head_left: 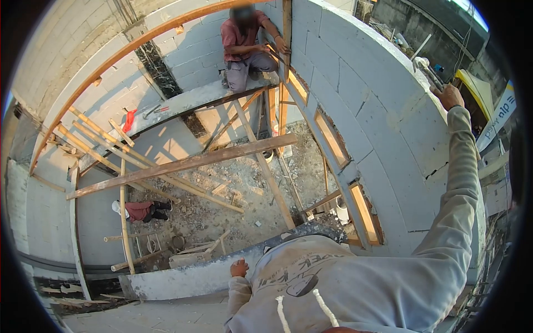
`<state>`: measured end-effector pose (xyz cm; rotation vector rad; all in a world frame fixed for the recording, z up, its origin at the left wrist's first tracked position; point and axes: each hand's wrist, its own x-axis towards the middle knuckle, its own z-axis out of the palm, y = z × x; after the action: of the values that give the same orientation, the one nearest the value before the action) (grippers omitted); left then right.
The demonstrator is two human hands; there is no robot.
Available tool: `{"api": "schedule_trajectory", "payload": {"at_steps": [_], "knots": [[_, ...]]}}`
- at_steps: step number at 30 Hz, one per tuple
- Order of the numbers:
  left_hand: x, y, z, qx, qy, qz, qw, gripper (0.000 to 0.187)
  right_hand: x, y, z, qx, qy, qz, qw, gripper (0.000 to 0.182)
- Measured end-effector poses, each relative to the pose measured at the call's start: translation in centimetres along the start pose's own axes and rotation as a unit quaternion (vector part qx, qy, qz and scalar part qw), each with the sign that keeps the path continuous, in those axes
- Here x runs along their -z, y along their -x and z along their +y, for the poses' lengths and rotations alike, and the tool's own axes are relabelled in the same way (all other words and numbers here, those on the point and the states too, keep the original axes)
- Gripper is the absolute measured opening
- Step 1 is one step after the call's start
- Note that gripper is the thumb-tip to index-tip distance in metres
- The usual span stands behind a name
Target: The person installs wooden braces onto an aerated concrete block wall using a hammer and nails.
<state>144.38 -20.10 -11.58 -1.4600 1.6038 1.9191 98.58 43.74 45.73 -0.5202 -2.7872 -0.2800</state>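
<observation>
My right hand (pixel 448 97) is at the top edge of the grey block wall (pixel 355 83) on the right, closed around the handle of a tool (pixel 428 69) whose far end is too small to make out. My arm reaches out along the wall. Low in the middle, my left hand (pixel 239 268) is beside my shirt, above the concrete ledge (pixel 194 281), with its fingers curled in. Nothing shows in it, though its inner side is hidden.
A co-worker (pixel 247 44) kneels on a concrete ledge at the top, touching a wooden post. Another person (pixel 144 211) is on the rubble-strewn floor below. A long plank (pixel 183 166) and bamboo poles (pixel 127 238) span the drop. A yellow cover (pixel 474 91) lies beyond the wall.
</observation>
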Motion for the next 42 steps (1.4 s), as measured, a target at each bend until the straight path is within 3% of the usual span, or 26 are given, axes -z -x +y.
{"api": "schedule_trajectory", "payload": {"at_steps": [4, 6, 11, 17, 19, 31, 42], "knots": [[-0.1, 2.0, 1.3, 0.014, -0.025, 0.031, 0.999, 0.035, -0.7, 0.5, 1.0, -0.002, 0.022, -0.048, 0.999, 0.069], [0.6, 0.9, 0.7, 0.015, -0.003, 0.017, 1.0, 0.035, -1.2, 1.3, 1.0, 0.014, -0.011, -0.006, 1.0, 0.068], [0.0, 1.5, 0.9, 0.009, -0.008, 0.032, 0.999, 0.036, -1.7, 1.3, 1.3, 0.048, -0.046, -0.031, 0.997, 0.071], [-1.3, 0.6, 0.5, -0.002, -0.039, 0.015, 0.999, 0.031, -3.5, 0.8, 0.5, -0.032, -0.039, -0.011, 0.999, 0.083], [-1.4, 1.4, 1.0, -0.008, -0.057, 0.026, 0.998, 0.036, -3.1, 0.9, 0.5, -0.054, -0.045, -0.05, 0.996, 0.088], [-1.1, 4.4, 3.0, 0.005, -0.049, 0.033, 0.998, 0.04, -3.1, 0.8, 0.0, -0.079, -0.038, -0.062, 0.994, 0.086], [-1.2, 1.7, 1.5, -0.016, -0.06, 0.016, 0.998, 0.036, -2.1, 1.8, -0.7, -0.079, -0.034, -0.059, 0.995, 0.082]]}}
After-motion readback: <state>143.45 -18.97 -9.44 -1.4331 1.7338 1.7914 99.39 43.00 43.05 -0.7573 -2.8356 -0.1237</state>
